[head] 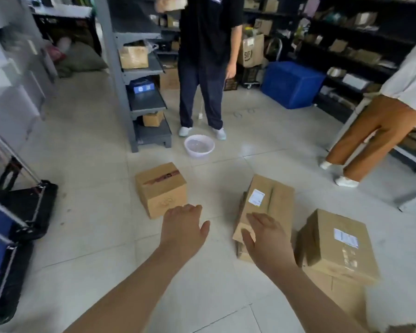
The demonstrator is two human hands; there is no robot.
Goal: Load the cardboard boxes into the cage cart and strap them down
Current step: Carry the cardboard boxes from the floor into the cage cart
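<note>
Three cardboard boxes lie on the tiled floor. A small taped box (pixel 161 189) stands at centre. A long box with a white label (pixel 267 207) lies to its right. A third labelled box (pixel 339 243) is stacked on another at the right. My left hand (pixel 184 228) stretches out with straight fingers, just short of the small box, holding nothing. My right hand (pixel 268 239) hovers with fingers spread over the near end of the long box; contact is unclear. The cage cart (pixel 22 212), black-framed with blue panels, stands at the left edge.
A white basin (pixel 199 145) sits on the floor beyond the boxes. A person in dark clothes (pixel 204 68) stands behind it, and another in brown trousers (pixel 375 131) is at the right. Grey shelving (pixel 139 92) rises at centre left, with a blue crate (pixel 291 84) farther back.
</note>
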